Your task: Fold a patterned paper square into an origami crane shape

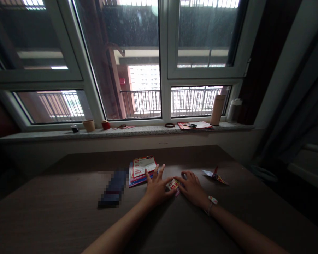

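While both of your hands lay flat on the dark table (55,197), they pressed on a small folded piece of printed paper (173,185) between them. Your left hand (156,187) had its fingers spread and open, thumb side touching the paper; your right hand (192,187) lay palm down with its fingers on the paper's other edge. Neither hand was closed around it — the paper sat pinned against the tabletop, near the middle of the table's far half.

Just beyond your left hand lay a stack of leaflets (141,169), almost touching the fingertips. Left of that sat a dark flat object (113,188), blurred out, so I could not tell what it was. A folded paper figure (216,175) rested to the right of your right hand, apart from it. A band (212,201) was on your right wrist.

On the window sill (148,132) behind the table stood two small cups (89,125), a ring-shaped item (170,125), scissors on red papers (194,125), a tall tan flask (217,110) and a white bottle (233,110) — all well apart from your hands. Nothing lay between hands and paper.
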A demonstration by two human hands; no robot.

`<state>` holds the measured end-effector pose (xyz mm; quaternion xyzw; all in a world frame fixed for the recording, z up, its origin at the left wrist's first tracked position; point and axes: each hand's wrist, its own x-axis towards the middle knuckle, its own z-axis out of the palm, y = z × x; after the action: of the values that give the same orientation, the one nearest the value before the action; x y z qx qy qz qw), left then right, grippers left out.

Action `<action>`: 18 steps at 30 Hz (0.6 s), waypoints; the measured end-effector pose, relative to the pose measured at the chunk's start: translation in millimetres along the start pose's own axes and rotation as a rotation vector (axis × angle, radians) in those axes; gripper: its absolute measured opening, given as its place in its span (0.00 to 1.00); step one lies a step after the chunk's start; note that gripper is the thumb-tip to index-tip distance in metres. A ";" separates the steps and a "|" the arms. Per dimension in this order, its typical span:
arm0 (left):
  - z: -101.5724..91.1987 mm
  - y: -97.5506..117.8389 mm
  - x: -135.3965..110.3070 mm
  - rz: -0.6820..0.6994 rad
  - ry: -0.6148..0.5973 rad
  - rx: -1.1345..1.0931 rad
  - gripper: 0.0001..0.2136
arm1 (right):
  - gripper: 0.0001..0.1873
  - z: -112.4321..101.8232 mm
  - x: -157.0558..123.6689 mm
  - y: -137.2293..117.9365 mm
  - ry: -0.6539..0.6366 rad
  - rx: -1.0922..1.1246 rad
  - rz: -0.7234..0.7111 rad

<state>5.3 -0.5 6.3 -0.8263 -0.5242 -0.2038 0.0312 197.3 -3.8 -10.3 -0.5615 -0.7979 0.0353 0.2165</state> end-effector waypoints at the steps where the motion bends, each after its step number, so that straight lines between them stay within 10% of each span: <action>1: 0.0 0.0 -0.2 0.008 0.011 0.001 0.21 | 0.19 0.0 0.1 0.0 0.000 -0.004 0.005; 18: -11.6 0.5 -3.8 0.096 0.075 0.049 0.12 | 0.18 -2.8 -1.2 -1.6 -0.007 -0.040 0.039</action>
<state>0.8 -7.1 15.7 -0.8413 -0.4872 -0.2200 0.0809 197.4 -6.0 -7.6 -0.5808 -0.7882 0.0256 0.2018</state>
